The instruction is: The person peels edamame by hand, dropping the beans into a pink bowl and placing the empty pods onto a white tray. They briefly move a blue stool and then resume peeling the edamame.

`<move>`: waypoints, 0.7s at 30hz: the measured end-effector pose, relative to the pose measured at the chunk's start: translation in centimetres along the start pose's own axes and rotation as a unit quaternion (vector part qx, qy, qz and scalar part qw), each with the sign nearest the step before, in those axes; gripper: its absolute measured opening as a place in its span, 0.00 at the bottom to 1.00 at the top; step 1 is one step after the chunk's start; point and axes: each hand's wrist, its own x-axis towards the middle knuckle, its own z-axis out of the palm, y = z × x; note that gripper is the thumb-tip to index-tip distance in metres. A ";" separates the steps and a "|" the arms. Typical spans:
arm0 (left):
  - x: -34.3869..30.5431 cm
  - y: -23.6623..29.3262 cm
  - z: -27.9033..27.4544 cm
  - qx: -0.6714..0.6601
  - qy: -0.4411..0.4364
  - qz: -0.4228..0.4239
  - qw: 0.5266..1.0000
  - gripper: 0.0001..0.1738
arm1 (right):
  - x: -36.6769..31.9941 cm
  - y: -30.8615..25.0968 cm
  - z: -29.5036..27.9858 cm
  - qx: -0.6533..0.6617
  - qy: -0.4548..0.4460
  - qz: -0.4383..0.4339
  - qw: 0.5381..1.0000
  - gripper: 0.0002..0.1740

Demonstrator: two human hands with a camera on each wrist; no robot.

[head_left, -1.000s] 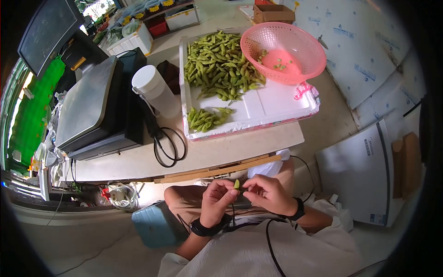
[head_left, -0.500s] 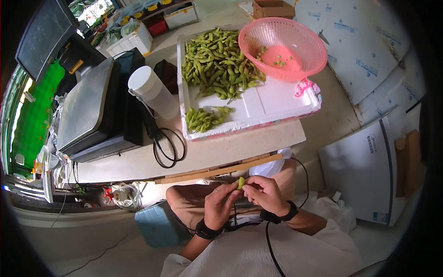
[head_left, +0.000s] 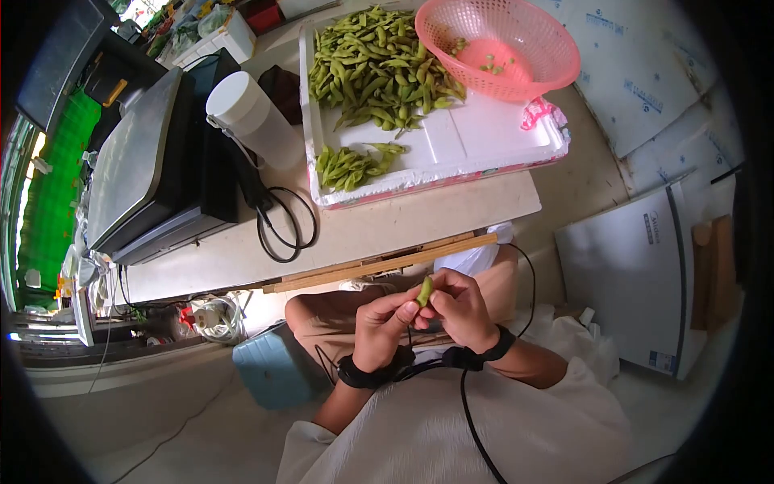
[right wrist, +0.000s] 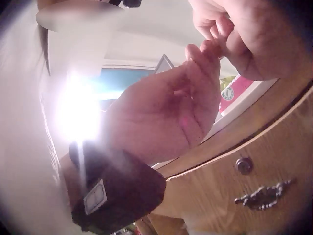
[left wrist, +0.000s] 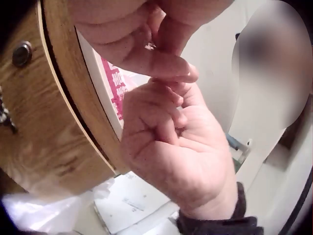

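In the head view, a green soybean pod [head_left: 425,291] stands upright between the fingertips of both hands, above the person's lap. My left hand [head_left: 382,329] pinches it from the left between thumb and forefinger. From the other side my right hand [head_left: 465,313] grips the pod's lower part with thumb and bent fingers. Both wrist views show the fingertips of the two hands meeting, with the pod hidden behind them. On the table, a white foam tray [head_left: 500,151] bears a large heap of pods [head_left: 371,68] and a small pile [head_left: 351,166] at its front left corner.
A pink colander [head_left: 544,56] with a few shelled beans sits on the tray's back right. Left of the tray stand a white bottle [head_left: 254,121], a looped black cable [head_left: 310,234] and a scale [head_left: 133,161]. The table's front edge [head_left: 387,262] lies just beyond the hands.
The right hand has closed in on the pod from slightly apart, and more of the pod now shows above the fingers. The head view has tipped down, so the table appears higher.
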 end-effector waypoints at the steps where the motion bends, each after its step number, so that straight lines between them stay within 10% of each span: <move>1: 0.0 -0.3 -0.3 -0.010 -0.013 -0.010 1.000 0.16 | 0.0 0.1 0.0 0.001 0.000 0.001 1.000 0.03; 5: 0.3 -0.4 -0.2 -0.047 -0.011 -0.009 0.999 0.16 | 0.0 0.1 -0.2 -0.014 0.023 0.004 1.000 0.03; 6: 0.4 -0.3 0.2 0.129 0.019 0.067 0.989 0.16 | 0.2 -0.1 -0.3 -0.078 0.050 -0.001 0.996 0.03; 8: 0.7 0.4 0.8 0.301 0.045 0.139 0.942 0.17 | 0.3 -1.0 0.3 -0.097 0.062 -0.002 0.993 0.02; 10: 0.8 1.2 1.2 0.534 0.054 0.295 0.791 0.21 | 0.4 -0.8 -0.6 -0.241 0.031 -0.036 0.969 0.02; 21: 0.3 0.3 -0.2 0.389 0.002 0.060 0.919 0.14 | 0.2 -0.6 -0.9 -0.219 0.016 0.016 0.975 0.04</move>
